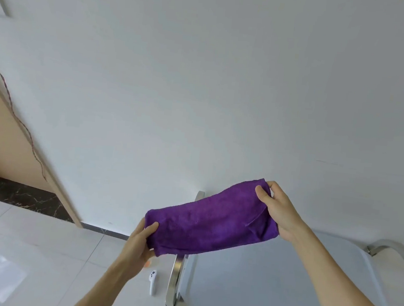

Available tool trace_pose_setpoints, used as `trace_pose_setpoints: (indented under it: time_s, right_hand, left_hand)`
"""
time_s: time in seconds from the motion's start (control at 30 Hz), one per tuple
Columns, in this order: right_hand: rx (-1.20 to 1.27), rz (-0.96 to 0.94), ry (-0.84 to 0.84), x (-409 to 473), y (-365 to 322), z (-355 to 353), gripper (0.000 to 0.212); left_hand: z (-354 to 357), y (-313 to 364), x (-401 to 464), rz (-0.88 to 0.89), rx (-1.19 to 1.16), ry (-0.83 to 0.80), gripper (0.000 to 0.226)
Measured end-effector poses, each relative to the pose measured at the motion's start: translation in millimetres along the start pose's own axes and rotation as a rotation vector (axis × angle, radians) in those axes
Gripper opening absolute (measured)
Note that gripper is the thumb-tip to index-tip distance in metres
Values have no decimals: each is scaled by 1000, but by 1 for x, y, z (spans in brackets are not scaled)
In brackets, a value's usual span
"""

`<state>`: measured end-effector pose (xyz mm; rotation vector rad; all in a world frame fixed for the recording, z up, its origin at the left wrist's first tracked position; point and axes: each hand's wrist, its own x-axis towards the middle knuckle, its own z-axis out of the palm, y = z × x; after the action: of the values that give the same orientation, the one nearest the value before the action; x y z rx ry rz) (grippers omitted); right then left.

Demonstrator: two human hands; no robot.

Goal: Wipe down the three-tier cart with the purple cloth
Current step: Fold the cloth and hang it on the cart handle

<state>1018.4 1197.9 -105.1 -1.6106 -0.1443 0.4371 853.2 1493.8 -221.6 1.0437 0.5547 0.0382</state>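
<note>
While the purple cloth hangs stretched in mid-air, folded over into a long band, it sits slanted across the lower middle of the view, its right end higher than its left. Look at the left hand: its grip is clamped on the lower left end, thumb lying over the front of the fabric and the fingers tucked behind. Over on the other side, the right hand has its grip pinching the upper right end, thumb on the near face, fingers wrapped round the far edge. Both bare forearms reach up from the bottom of the frame. The cloth is off every surface here, held above the near left corner of the cart, and it touches nothing but the two hands. Below it, the cart's top shelf shows as a smooth pale grey metal sheet, with a shiny steel rail running down its left edge and a curved steel handle arching at the far right. The lower tiers are out of sight from this angle. Just left of the rail, a small white handheld device lies on the glossy white tiled floor. Behind it all rises a plain white wall, and at the far left a tan wooden door frame leans through the shot above a dark marbled threshold.
</note>
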Motion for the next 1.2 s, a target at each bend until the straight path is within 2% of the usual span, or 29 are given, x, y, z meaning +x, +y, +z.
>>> trace_pose_setpoints:
  time_s: [0.17, 0.3, 0.47, 0.57, 0.77, 0.93, 1.2]
  right_hand:
    - [-96, 86, 149, 25, 47, 19, 10]
    - [-166, 155, 262, 39, 72, 37, 12]
    - [-249, 448, 180, 36, 115, 43, 32]
    - [-356, 498, 160, 28, 137, 46, 37]
    - [-382, 467, -90, 11, 142, 89, 39]
    - [-251, 474, -248, -5, 141, 139, 45]
    - [-321, 397, -188, -7, 142, 162, 58]
  left_hand:
    - [-20, 45, 34, 86, 222, -1, 28]
    - [-22, 44, 53, 79, 342, 21, 22]
    - [-28, 12, 67, -51, 574, 35, 35]
    - [-30, -6, 69, -55, 692, 32, 37]
    - [3, -23, 57, -98, 653, -168, 22]
    - [24, -31, 44, -185, 481, -185, 34]
    - [28, -27, 44, -253, 414, -207, 43]
